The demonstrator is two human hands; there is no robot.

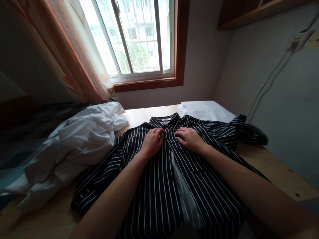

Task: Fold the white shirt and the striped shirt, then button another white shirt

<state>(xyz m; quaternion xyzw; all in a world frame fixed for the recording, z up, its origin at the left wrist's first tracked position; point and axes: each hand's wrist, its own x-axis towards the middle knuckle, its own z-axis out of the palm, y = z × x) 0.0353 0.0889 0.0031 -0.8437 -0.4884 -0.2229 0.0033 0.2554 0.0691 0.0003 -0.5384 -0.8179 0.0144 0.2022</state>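
Note:
A black shirt with white stripes (159,179) lies front up on the wooden table, its collar toward the window and its front parted lower down. My left hand (152,142) rests on the shirt just below the collar, left of the button edge, fingers bent and near the placket. On the other side of the opening, my right hand (189,138) lies on the cloth with its fingers slightly spread. The sleeves reach out to both sides, the right one bunched near the table's edge.
Crumpled white cloth (84,139) is heaped on the left of the wooden table (279,166). Folded white cloth (209,110) lies at the back right. Beyond are a window (139,39), a curtain (74,49) and a cord (267,79) on the right wall.

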